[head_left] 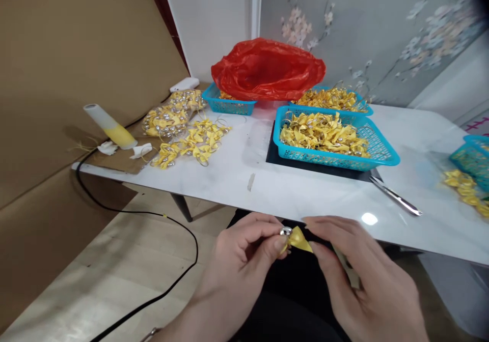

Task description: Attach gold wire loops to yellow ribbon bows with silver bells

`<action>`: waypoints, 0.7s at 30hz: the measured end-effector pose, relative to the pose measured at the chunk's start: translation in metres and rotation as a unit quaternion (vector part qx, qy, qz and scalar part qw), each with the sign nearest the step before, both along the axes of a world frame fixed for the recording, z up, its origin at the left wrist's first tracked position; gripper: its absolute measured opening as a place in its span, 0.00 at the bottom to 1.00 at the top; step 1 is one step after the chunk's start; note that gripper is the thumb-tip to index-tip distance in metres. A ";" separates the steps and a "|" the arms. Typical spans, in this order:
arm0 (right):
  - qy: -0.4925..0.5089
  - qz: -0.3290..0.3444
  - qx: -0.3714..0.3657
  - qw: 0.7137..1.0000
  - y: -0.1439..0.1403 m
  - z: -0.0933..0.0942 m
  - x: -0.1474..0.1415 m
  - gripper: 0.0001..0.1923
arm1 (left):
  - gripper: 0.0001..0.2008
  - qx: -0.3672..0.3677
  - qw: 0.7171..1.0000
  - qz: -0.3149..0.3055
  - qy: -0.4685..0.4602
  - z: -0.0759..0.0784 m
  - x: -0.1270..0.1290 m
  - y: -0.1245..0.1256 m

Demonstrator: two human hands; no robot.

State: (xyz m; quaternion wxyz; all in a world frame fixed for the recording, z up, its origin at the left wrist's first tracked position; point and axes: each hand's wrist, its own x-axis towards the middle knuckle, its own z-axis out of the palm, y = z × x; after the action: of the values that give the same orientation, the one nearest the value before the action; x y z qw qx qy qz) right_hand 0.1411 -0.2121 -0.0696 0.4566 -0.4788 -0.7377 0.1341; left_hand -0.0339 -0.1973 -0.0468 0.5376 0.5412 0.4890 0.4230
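Fingers of left hand point(244, 250) and right hand point(355, 265) pinch 1 yellow ribbon bow point(297, 239) with its silver bell point(286, 231), below the table's point(305, 194) near edge; a loose pinch risks dropping it.

Yellow ribbon bow point(298, 239): small, folded, with silver bell point(286, 231) at its left end; held just below the white table point(305, 189) edge.

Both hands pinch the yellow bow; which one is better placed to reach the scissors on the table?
Right, probably. The scissors lie on the table just beyond the right hand; the left hand, at the bow's metal piece, is farther off.
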 end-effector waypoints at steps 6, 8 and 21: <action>-0.034 0.047 0.094 0.994 0.004 -0.001 -0.013 0.14 | 0.10 0.081 0.995 0.020 0.059 -0.003 0.004 0.003; -0.049 0.065 0.113 0.990 0.006 -0.005 -0.015 0.16 | 0.11 0.091 0.993 0.020 0.067 -0.003 0.003 0.003; 0.026 0.072 0.240 0.968 0.015 -0.006 -0.025 0.09 | 0.09 0.081 0.995 0.050 0.039 -0.019 0.007 0.008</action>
State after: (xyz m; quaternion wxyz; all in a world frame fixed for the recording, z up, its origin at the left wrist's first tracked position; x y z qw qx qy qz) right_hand 0.1156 -0.1974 -0.0756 0.5660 -0.2973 -0.7689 -0.0022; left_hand -0.0267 -0.1894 -0.0662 0.4509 0.5736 0.5002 0.4665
